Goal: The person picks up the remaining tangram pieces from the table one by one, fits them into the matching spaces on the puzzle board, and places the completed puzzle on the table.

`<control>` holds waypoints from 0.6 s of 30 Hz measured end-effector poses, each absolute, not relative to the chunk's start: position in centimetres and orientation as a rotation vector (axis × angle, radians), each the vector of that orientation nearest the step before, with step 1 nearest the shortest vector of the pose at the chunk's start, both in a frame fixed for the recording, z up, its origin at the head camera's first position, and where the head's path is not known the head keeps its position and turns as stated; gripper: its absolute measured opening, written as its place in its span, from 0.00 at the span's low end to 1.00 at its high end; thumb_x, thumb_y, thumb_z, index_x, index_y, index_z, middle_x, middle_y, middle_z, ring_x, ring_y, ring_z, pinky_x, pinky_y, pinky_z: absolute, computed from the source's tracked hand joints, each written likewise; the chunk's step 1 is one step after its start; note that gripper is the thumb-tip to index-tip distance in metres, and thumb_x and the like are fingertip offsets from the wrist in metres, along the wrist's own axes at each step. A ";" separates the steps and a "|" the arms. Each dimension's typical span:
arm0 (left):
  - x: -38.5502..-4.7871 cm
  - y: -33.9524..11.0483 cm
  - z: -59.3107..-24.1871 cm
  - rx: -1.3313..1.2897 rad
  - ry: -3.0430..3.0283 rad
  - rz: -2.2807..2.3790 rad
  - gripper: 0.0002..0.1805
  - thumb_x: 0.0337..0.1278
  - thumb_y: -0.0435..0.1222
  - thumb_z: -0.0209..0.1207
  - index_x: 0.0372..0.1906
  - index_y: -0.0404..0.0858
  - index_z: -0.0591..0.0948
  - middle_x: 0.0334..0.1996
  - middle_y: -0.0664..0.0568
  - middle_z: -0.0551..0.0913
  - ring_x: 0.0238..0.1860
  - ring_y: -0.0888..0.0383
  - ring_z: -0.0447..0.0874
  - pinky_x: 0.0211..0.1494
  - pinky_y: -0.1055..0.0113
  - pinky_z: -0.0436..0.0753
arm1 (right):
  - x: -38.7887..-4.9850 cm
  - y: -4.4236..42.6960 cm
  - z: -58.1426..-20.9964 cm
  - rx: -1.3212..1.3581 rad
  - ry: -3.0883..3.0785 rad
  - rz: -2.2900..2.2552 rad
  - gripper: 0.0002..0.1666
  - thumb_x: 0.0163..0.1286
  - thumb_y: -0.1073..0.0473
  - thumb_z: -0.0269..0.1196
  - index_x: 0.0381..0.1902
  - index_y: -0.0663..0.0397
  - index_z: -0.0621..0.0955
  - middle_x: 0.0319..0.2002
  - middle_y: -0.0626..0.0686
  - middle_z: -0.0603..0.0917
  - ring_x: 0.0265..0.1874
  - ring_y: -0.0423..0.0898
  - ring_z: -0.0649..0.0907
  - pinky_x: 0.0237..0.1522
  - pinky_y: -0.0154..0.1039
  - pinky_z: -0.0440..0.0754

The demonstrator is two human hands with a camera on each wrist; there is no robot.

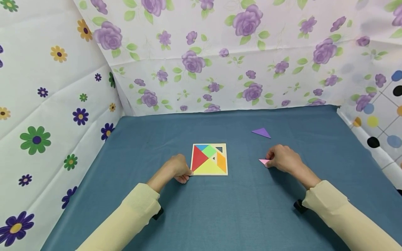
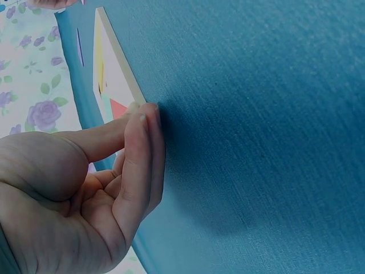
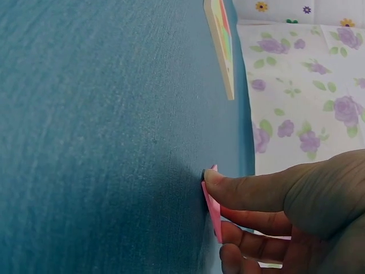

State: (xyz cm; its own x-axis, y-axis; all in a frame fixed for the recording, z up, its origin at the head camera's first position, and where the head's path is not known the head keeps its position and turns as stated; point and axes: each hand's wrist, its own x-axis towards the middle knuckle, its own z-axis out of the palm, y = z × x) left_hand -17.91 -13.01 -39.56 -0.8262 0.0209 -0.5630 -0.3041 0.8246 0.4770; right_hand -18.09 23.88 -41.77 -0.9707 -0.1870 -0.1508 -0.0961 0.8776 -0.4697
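Note:
A square wooden tray [image 1: 208, 175] lies on the blue cloth, holding red, blue, green, yellow and orange pieces; gaps show at its upper right and near its middle. My left hand [image 1: 177, 168] pinches the tray's lower left corner between thumb and fingers, as the left wrist view [image 2: 85, 188] also shows. To the right of the tray, my right hand [image 1: 284, 159] pinches a pink triangle [image 1: 263, 161] just at the cloth. In the right wrist view the thumb and fingers hold the pink piece [image 3: 213, 208], which stands tilted.
A purple triangle [image 1: 262, 132] lies on the blue cloth [image 1: 232, 209], beyond my right hand. Flowered sheets [image 1: 220, 80] hang behind the cloth's far edge and along the left side; a dotted sheet [image 1: 377, 129] is at the right.

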 end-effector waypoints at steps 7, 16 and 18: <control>-17.9 -13.1 -39.6 -0.198 2.442 0.752 0.10 0.65 0.33 0.69 0.31 0.30 0.83 0.23 0.43 0.87 0.20 0.57 0.86 0.29 0.64 0.89 | -18.1 23.7 -41.9 -0.228 2.853 -0.752 0.07 0.61 0.63 0.76 0.35 0.61 0.88 0.30 0.52 0.83 0.28 0.48 0.78 0.28 0.39 0.75; -18.0 -12.9 -39.6 -0.226 2.439 0.740 0.11 0.63 0.33 0.70 0.30 0.30 0.83 0.21 0.44 0.86 0.18 0.59 0.85 0.27 0.66 0.88 | -18.0 23.6 -41.9 -0.241 2.865 -0.798 0.06 0.60 0.65 0.77 0.31 0.60 0.88 0.28 0.52 0.83 0.26 0.47 0.77 0.27 0.39 0.74; -18.0 -12.9 -39.7 -0.230 2.440 0.738 0.11 0.63 0.33 0.70 0.30 0.30 0.83 0.21 0.44 0.86 0.18 0.59 0.85 0.27 0.67 0.88 | -18.0 23.7 -41.9 -0.252 2.874 -0.816 0.06 0.59 0.65 0.77 0.31 0.60 0.88 0.28 0.52 0.83 0.26 0.47 0.77 0.27 0.39 0.74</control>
State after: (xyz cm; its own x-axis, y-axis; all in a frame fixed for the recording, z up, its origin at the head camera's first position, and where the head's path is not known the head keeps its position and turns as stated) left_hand -18.00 -12.90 -39.65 -0.8205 0.0015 -0.5716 -0.3153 0.8328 0.4549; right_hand -17.95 23.67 -41.94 -0.9758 -0.1989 -0.0912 -0.1214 0.8387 -0.5308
